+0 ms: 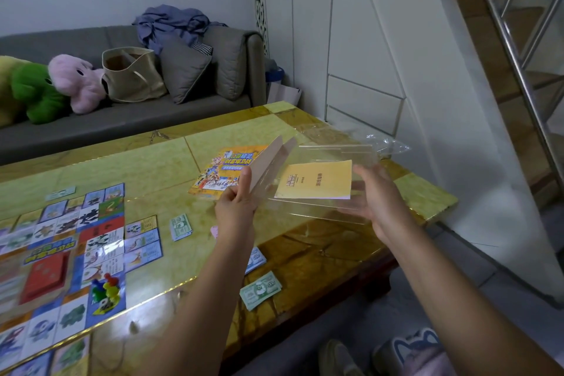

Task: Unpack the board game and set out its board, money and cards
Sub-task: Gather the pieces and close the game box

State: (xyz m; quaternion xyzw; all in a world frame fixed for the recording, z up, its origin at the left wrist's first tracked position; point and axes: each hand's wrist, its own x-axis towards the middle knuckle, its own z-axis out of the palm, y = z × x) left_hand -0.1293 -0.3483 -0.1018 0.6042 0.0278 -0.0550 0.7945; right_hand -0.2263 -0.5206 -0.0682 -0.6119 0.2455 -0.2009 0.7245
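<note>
Above the table's right half I hold a clear plastic tray [323,207] with a yellow rule booklet [314,180] lying in it. My left hand [236,203] grips a folded brown cardboard insert [268,162] at the tray's left end, thumb pressed on the card. My right hand [378,195] supports the tray's right end with straight fingers. The game board [61,253] lies flat at the left, with a red card deck [45,275] and coloured pawns [105,287] on it. Money stacks [181,226] [261,288] lie beside it.
The colourful box lid [219,177] lies on the yellow table [335,253] behind my left hand. A crumpled clear bag [386,143] sits at the far right corner. A grey sofa [137,119] with plush toys stands behind; a white wall and stairs are on the right.
</note>
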